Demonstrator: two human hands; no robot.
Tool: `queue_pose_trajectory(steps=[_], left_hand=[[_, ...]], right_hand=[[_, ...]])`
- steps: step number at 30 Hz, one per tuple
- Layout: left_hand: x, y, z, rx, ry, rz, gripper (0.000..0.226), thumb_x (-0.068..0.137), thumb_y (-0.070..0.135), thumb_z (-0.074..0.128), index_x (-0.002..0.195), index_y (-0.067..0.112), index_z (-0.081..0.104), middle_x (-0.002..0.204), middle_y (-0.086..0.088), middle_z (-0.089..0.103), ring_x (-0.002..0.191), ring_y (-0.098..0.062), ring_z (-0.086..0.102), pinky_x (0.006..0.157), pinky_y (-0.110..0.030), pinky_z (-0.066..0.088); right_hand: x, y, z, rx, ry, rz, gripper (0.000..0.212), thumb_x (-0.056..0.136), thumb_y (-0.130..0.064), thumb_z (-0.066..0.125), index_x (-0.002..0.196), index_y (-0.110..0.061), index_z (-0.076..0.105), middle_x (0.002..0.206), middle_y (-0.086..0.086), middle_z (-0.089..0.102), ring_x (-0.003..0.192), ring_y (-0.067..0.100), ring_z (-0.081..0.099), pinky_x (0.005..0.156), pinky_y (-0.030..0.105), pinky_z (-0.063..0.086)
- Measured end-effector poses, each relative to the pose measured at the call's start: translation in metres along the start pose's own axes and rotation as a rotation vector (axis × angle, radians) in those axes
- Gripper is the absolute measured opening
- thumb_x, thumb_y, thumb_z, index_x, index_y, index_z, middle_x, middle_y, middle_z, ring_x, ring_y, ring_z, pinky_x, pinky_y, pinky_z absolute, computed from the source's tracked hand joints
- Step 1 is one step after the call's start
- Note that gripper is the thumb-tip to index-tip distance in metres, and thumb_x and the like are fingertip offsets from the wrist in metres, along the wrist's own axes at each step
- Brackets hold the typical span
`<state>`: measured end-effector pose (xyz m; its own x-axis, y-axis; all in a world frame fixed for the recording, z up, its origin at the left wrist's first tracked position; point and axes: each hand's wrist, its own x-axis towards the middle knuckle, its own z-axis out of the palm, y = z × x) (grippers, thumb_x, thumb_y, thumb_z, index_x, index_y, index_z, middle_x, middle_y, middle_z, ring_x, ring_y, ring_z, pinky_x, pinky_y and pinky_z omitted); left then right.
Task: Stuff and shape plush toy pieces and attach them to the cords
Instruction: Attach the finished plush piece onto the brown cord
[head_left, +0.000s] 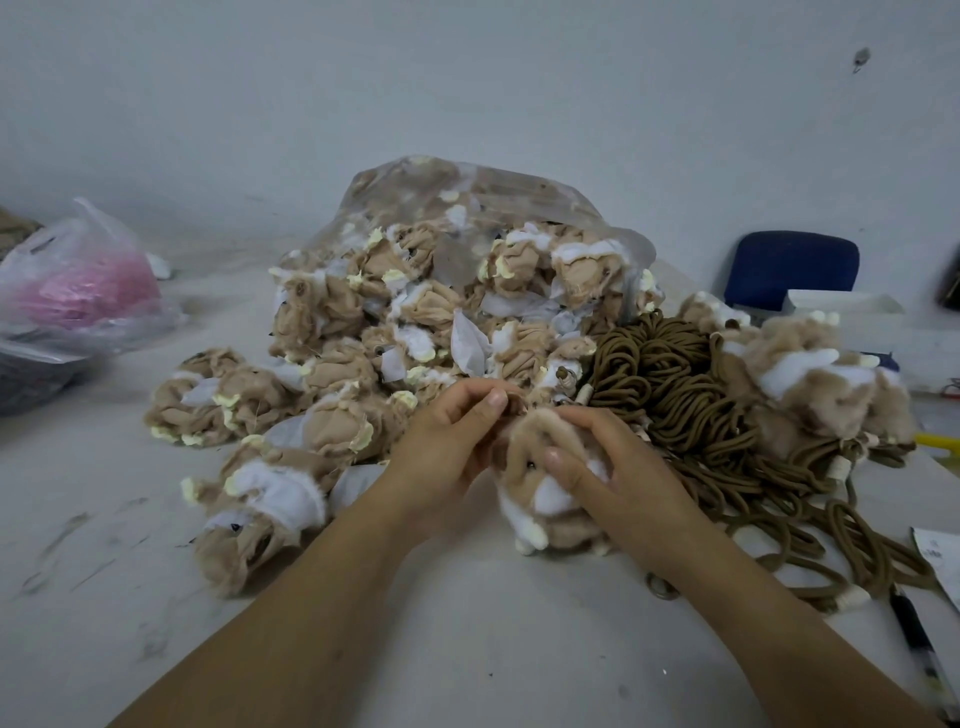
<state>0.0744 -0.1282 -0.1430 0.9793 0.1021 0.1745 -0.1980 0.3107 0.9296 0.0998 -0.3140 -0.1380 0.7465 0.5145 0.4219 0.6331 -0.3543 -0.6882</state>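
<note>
A tan and white plush toy with a black eye lies on the table between my hands. My right hand grips it from the right, thumb pressed beside the eye. My left hand pinches the toy's top edge, where a brown cord end seems to meet it. Behind my hands a heap of inside-out tan plush pieces spills from a clear plastic bag. A tangle of brown cords lies to the right, and turned plush toys sit beyond it.
A thin plastic bag with pink material stands at the far left. A blue chair back shows at the back right. A black pen and a paper slip lie near the right edge. A metal ring rests by my right wrist.
</note>
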Motion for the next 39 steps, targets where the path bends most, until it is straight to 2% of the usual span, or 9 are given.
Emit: queue_pose_trajectory(steps=[3,6,12,19,25,28,31,34,39], left_hand=[[0.002,-0.001,0.003,-0.123,0.036,-0.012,0.019,0.084,0.024,0.062,0.096,0.014,0.071,0.092,-0.008,0.070,0.082,-0.017,0.064,0.070,-0.025,0.056],[0.001,0.003,0.004,-0.259,0.066,-0.031,0.013,0.083,0.021,0.062,0.090,0.014,0.070,0.087,-0.008,0.071,0.081,-0.019,0.067,0.070,-0.030,0.058],[-0.006,0.001,0.009,-0.192,0.009,-0.044,0.040,0.093,0.037,0.055,0.123,0.011,0.064,0.127,-0.004,0.067,0.116,-0.023,0.065,0.097,-0.044,0.052],[-0.008,-0.005,0.019,0.485,0.004,0.081,0.059,0.080,0.064,0.049,0.132,0.036,0.050,0.137,0.012,0.052,0.124,-0.003,0.051,0.094,-0.017,0.043],[-0.003,-0.012,0.016,0.630,0.048,0.042,0.056,0.081,0.066,0.059,0.126,0.033,0.055,0.131,0.009,0.053,0.117,-0.006,0.054,0.098,-0.030,0.048],[-0.002,-0.016,0.016,0.648,0.146,0.060,0.041,0.085,0.059,0.062,0.114,0.032,0.057,0.121,0.009,0.057,0.103,0.002,0.057,0.080,-0.016,0.047],[-0.005,-0.015,0.021,0.487,0.224,0.026,0.030,0.084,0.053,0.066,0.098,0.028,0.059,0.097,0.009,0.067,0.083,0.004,0.063,0.065,-0.012,0.049],[-0.007,-0.017,0.028,0.073,0.156,-0.140,0.049,0.077,0.051,0.066,0.110,0.014,0.068,0.103,-0.006,0.075,0.098,-0.021,0.072,0.083,-0.036,0.059],[-0.008,-0.010,0.031,-0.338,0.032,-0.274,0.058,0.085,0.041,0.058,0.128,0.001,0.060,0.124,-0.021,0.067,0.117,-0.032,0.064,0.099,-0.044,0.051]], right_hand=[[-0.002,0.001,-0.002,0.117,-0.022,0.029,0.043,0.085,-0.074,0.036,0.122,-0.054,0.048,0.119,-0.034,0.054,0.112,-0.014,0.049,0.080,-0.002,0.036],[-0.002,0.002,-0.003,0.175,-0.022,0.052,0.033,0.089,-0.068,0.035,0.111,-0.055,0.055,0.111,-0.033,0.060,0.106,-0.015,0.053,0.078,-0.001,0.037],[-0.001,0.011,0.008,0.097,-0.050,0.114,0.008,0.094,-0.035,0.054,0.091,-0.029,0.057,0.086,-0.015,0.065,0.076,-0.002,0.059,0.059,0.009,0.042],[0.001,0.007,0.005,0.164,0.136,0.140,0.021,0.094,-0.035,0.052,0.076,-0.026,0.054,0.068,-0.010,0.059,0.059,-0.003,0.051,0.052,0.011,0.039],[0.003,0.007,0.003,0.217,0.238,0.157,0.028,0.095,-0.038,0.046,0.078,-0.017,0.054,0.067,-0.005,0.056,0.061,0.000,0.051,0.055,0.016,0.041],[0.004,0.007,0.005,0.361,0.215,0.182,0.026,0.097,-0.038,0.044,0.082,-0.025,0.062,0.078,-0.007,0.065,0.072,0.001,0.060,0.062,0.014,0.048],[0.004,0.006,0.008,0.527,0.148,0.231,0.025,0.098,-0.038,0.044,0.091,-0.032,0.067,0.094,-0.006,0.071,0.092,0.007,0.067,0.080,0.026,0.055],[0.004,0.007,0.008,0.630,0.134,0.299,0.025,0.099,-0.036,0.044,0.096,-0.030,0.069,0.104,0.000,0.071,0.103,0.017,0.066,0.092,0.042,0.052],[0.006,0.010,0.013,0.707,0.147,0.365,0.026,0.100,-0.038,0.043,0.104,-0.035,0.068,0.110,-0.002,0.072,0.106,0.017,0.066,0.092,0.043,0.052]])
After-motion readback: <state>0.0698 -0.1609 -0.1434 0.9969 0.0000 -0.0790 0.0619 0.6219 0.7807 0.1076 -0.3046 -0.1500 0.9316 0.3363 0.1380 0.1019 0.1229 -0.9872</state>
